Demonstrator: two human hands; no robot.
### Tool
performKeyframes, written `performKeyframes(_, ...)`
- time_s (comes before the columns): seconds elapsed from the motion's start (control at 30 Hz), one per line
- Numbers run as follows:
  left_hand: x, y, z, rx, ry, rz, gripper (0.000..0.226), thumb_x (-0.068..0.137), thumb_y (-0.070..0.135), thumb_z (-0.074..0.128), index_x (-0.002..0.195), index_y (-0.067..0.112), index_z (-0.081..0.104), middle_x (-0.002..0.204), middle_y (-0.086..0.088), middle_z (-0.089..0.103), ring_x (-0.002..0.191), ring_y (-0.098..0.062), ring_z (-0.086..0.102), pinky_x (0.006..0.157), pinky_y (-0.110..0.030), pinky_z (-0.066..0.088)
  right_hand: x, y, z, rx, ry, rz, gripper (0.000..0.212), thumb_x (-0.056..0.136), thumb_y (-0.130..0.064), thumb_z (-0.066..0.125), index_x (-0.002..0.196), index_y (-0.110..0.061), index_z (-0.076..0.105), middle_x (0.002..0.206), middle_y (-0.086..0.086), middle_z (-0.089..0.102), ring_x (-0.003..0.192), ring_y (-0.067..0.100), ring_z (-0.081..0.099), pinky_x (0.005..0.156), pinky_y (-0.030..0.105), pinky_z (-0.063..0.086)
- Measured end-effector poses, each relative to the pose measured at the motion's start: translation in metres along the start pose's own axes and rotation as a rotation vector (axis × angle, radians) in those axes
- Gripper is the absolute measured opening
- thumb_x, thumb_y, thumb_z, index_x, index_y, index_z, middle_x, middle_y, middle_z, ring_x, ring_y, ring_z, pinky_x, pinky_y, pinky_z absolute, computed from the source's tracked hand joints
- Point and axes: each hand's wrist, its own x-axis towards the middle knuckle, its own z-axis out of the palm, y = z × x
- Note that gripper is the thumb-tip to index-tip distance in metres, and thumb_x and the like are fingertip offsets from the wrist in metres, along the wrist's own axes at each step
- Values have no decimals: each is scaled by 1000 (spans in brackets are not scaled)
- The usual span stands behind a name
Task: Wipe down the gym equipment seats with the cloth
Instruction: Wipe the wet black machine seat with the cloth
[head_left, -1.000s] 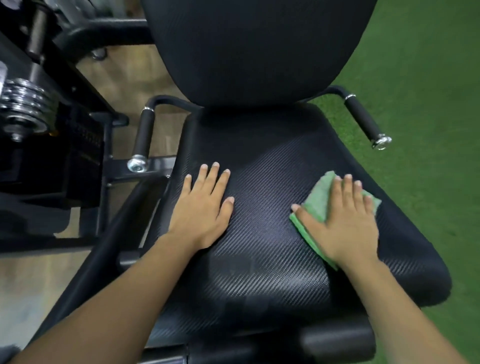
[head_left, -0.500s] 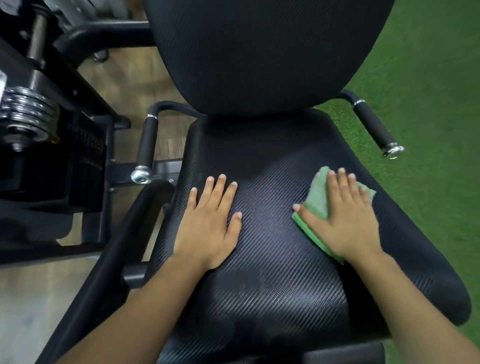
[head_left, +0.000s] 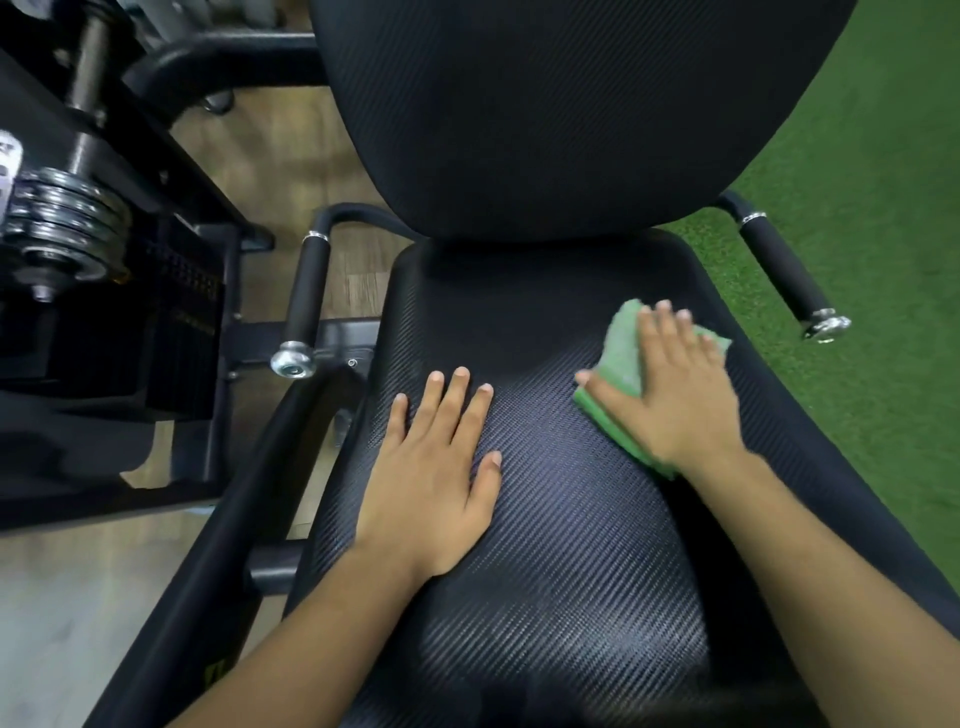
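A black textured seat pad (head_left: 561, 545) fills the centre of the head view, with its black backrest (head_left: 561, 104) rising behind it. My right hand (head_left: 670, 389) lies flat on a folded green cloth (head_left: 623, 353), pressing it onto the right half of the seat. The cloth shows past my fingertips and along my thumb side. My left hand (head_left: 436, 478) rests flat on the left half of the seat, fingers apart, holding nothing.
Two black grip handles with chrome ends flank the seat, the left handle (head_left: 306, 301) and the right handle (head_left: 784, 275). A weight stack and black machine frame (head_left: 62, 228) stand at the left over wood flooring. Green turf (head_left: 872, 208) lies to the right.
My right hand has slid the green cloth away from me, toward the backrest. My left hand stays flat on the same part of the seat. The view has moved closer in.
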Motion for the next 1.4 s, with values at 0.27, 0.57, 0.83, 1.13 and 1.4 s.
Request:
performKeyframes(0.27, 1, -1, 1, -18, 13, 2, 65, 92, 48, 11, 152, 23, 13, 160, 2, 4, 147, -14, -7, 118, -39, -6, 78, -48, 13, 7, -9, 89, 104, 84, -77, 30, 151, 0, 12, 158, 21, 8, 147, 34, 3, 119, 45, 3)
performKeyframes(0.57, 2, -3, 4, -16, 25, 16, 61, 95, 44, 23, 150, 19, 25, 159, -1, 16, 147, -19, 5, 116, -43, 4, 15, -42, 0, 89, 34, -173, 97, 81, -75, 36, 146, -4, 35, 147, 16, 34, 138, 32, 27, 116, 46, 23)
performKeyframes(0.83, 2, -4, 5, 5, 30, 13, 61, 95, 43, 24, 150, 19, 26, 159, -2, 18, 147, -19, 6, 115, -44, 6, 83, -59, 11, -11, -38, 43, 99, 86, -74, 28, 151, -1, 14, 158, 21, 9, 147, 31, 4, 119, 43, 3)
performKeyframes(1.13, 2, -5, 5, 13, 26, 22, 60, 95, 43, 24, 150, 18, 26, 158, -3, 19, 147, -20, 9, 114, -45, 8, 36, -33, 5, 32, -21, -169, 103, 76, -81, 14, 153, -12, 15, 160, 9, 11, 148, 22, 6, 120, 39, 2)
performKeyframes(1.4, 1, -4, 6, 10, 37, 14, 61, 95, 43, 23, 150, 18, 25, 159, -2, 18, 148, -19, 6, 116, -43, 4, 68, -52, 8, -13, -46, -67, 109, 72, -79, 7, 151, -5, 19, 158, 17, 14, 147, 30, 9, 118, 44, 6)
